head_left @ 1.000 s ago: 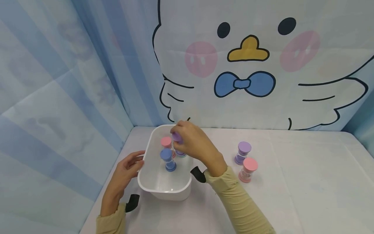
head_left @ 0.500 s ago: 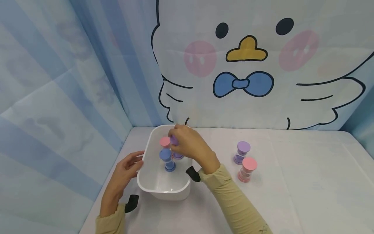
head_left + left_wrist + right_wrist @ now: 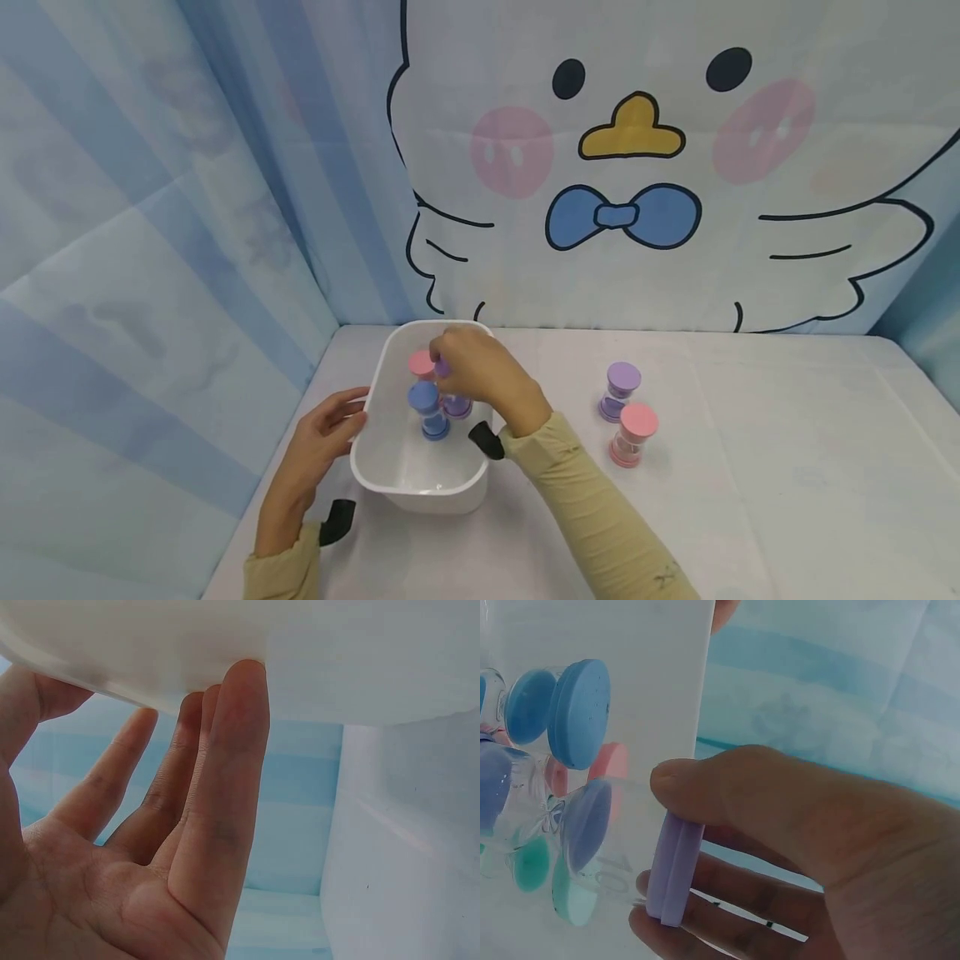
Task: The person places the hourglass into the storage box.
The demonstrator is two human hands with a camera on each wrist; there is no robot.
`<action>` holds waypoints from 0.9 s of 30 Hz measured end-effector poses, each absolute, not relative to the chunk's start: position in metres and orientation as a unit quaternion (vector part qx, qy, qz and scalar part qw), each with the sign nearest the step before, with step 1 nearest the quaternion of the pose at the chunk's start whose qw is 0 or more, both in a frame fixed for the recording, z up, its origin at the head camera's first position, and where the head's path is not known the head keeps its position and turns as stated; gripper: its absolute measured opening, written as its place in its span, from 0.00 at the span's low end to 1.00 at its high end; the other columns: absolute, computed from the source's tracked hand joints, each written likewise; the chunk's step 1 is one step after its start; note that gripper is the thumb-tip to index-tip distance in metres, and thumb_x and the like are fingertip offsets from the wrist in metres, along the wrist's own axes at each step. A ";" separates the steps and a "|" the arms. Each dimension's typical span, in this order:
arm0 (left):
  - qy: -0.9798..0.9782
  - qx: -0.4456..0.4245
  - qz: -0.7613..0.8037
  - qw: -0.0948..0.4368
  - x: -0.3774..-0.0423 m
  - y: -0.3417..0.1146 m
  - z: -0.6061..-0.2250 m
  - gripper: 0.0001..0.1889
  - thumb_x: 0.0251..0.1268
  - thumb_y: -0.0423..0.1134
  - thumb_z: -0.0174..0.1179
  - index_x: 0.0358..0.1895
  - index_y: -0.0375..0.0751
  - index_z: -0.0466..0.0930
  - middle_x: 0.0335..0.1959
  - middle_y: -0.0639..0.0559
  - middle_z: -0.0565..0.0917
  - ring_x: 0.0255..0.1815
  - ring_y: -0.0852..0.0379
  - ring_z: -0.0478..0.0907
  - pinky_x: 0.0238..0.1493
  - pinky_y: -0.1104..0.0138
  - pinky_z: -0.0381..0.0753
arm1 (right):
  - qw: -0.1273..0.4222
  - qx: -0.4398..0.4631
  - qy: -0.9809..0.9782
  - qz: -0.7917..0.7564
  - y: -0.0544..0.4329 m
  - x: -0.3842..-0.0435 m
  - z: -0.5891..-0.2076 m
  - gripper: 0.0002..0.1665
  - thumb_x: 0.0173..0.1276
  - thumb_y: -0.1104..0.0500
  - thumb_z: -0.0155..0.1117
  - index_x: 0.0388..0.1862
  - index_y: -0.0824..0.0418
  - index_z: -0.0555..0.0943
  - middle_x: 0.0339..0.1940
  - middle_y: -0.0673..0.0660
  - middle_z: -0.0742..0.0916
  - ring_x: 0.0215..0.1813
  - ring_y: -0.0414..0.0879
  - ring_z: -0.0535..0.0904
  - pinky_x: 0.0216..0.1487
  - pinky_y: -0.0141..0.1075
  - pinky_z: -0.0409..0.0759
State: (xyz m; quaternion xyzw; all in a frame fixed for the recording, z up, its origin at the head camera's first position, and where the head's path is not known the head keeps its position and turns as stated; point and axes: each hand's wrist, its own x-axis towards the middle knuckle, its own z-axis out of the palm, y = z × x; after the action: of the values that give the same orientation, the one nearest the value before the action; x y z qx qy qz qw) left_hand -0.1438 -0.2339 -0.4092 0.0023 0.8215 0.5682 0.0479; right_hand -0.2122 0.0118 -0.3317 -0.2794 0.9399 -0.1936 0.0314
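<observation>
A white plastic bin [image 3: 420, 467] stands at the left of the table. Inside its far part, my right hand [image 3: 483, 371] pinches the purple cap of a sand timer [image 3: 457, 407] between thumb and fingers; the timer is upright, and whether its base touches the floor I cannot tell. Beside it stand a blue sand timer [image 3: 428, 408] and a pink one [image 3: 422, 365]. A green sand timer [image 3: 574, 892] shows only in the right wrist view. My left hand [image 3: 322, 433] touches the bin's left outer wall with fairly straight fingers [image 3: 232, 765].
To the right of the bin, another purple sand timer [image 3: 619, 390] and another pink sand timer [image 3: 633, 433] stand upright on the white table [image 3: 787, 467]. A printed cloth backdrop [image 3: 615, 283] rises at the table's far edge, and blue-striped cloth hangs at the left.
My right hand has moved a little left and down, lowering the purple sand timer in the bin. My left hand has stayed against the bin.
</observation>
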 end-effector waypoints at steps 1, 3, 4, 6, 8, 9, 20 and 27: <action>0.821 0.002 0.568 0.048 -0.144 -0.234 -0.409 0.26 0.72 0.49 0.59 0.69 0.46 0.70 0.65 0.40 0.76 0.61 0.43 0.78 0.54 0.53 0.83 | 0.035 -0.281 0.940 -0.192 0.011 -0.213 -0.332 0.20 0.57 0.64 0.72 0.50 0.62 0.85 0.44 0.54 0.87 0.44 0.45 0.80 0.47 0.36 0.81; 0.821 0.003 0.569 0.048 -0.144 -0.234 -0.409 0.26 0.72 0.48 0.59 0.69 0.46 0.70 0.65 0.39 0.76 0.62 0.42 0.78 0.54 0.52 0.82 | 0.039 -0.283 0.940 -0.186 0.010 -0.214 -0.333 0.19 0.57 0.64 0.72 0.49 0.62 0.85 0.43 0.54 0.88 0.43 0.45 0.80 0.48 0.36 0.81; 0.820 0.003 0.570 0.048 -0.144 -0.234 -0.409 0.26 0.72 0.48 0.59 0.69 0.46 0.70 0.65 0.39 0.76 0.62 0.41 0.77 0.54 0.52 0.82 | 0.040 -0.282 0.941 -0.184 0.009 -0.214 -0.333 0.18 0.56 0.64 0.72 0.48 0.62 0.86 0.43 0.54 0.88 0.43 0.45 0.80 0.48 0.36 0.81; 0.820 0.005 0.570 0.047 -0.144 -0.233 -0.409 0.26 0.73 0.47 0.59 0.69 0.45 0.70 0.65 0.38 0.76 0.62 0.41 0.77 0.54 0.51 0.82 | 0.041 -0.280 0.942 -0.179 0.008 -0.214 -0.333 0.17 0.56 0.64 0.73 0.47 0.62 0.86 0.42 0.54 0.88 0.43 0.45 0.80 0.47 0.36 0.80; 0.820 0.007 0.571 0.046 -0.143 -0.234 -0.409 0.25 0.73 0.46 0.59 0.69 0.45 0.70 0.65 0.38 0.76 0.62 0.40 0.77 0.54 0.50 0.82 | 0.048 -0.275 0.944 -0.178 0.007 -0.214 -0.333 0.16 0.56 0.63 0.75 0.45 0.62 0.86 0.40 0.53 0.87 0.42 0.45 0.79 0.46 0.36 0.80; 0.819 0.007 0.572 0.046 -0.143 -0.234 -0.409 0.25 0.73 0.46 0.58 0.69 0.44 0.70 0.65 0.38 0.76 0.62 0.39 0.77 0.54 0.50 0.82 | 0.052 -0.272 0.944 -0.178 0.007 -0.214 -0.333 0.15 0.56 0.63 0.75 0.44 0.62 0.86 0.39 0.53 0.87 0.41 0.45 0.79 0.45 0.36 0.79; 0.822 0.008 0.568 0.044 -0.143 -0.234 -0.410 0.26 0.72 0.49 0.59 0.69 0.45 0.71 0.64 0.39 0.77 0.61 0.43 0.78 0.52 0.57 0.83 | 0.101 -0.257 0.950 -0.149 0.000 -0.221 -0.339 0.18 0.53 0.58 0.81 0.41 0.60 0.85 0.39 0.52 0.87 0.37 0.44 0.77 0.39 0.34 0.77; 0.821 0.009 0.569 0.044 -0.144 -0.235 -0.410 0.26 0.72 0.48 0.59 0.69 0.45 0.71 0.64 0.39 0.77 0.60 0.44 0.79 0.51 0.59 0.84 | 0.116 -0.251 0.952 -0.130 -0.005 -0.223 -0.341 0.19 0.53 0.59 0.80 0.43 0.61 0.85 0.42 0.52 0.88 0.38 0.44 0.78 0.42 0.34 0.79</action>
State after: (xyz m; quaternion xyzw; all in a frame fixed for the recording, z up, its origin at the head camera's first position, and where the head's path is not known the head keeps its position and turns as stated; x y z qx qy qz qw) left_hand -0.1437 -0.2345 -0.4104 0.0087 0.8213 0.5688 0.0443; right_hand -0.2227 -0.0052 -0.3410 -0.2507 0.9522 -0.1303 0.1158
